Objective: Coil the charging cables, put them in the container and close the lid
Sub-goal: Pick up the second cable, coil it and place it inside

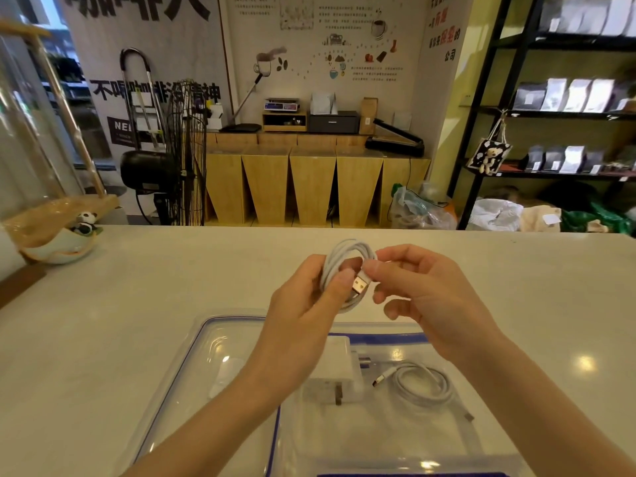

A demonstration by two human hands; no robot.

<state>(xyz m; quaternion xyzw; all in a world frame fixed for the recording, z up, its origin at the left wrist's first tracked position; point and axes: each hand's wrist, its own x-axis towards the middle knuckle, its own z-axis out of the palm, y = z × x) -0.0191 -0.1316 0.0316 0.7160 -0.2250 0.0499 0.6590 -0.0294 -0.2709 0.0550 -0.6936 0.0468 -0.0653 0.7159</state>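
container (378, 438): coiled cable (425, 385) inside | white cable (339, 266): gripped by both hands' fingers (346, 278)

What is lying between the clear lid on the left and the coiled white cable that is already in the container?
In the head view, a white charger plug lies between the lid and the coiled cable, inside the container.

a coffee shop: shelves of bagged goods (578, 94), coffee wall art (330, 60), counter scale (281, 105).

Pale counter (137, 304): clear container (430, 438), lid (192, 366), panda dish (58, 249).
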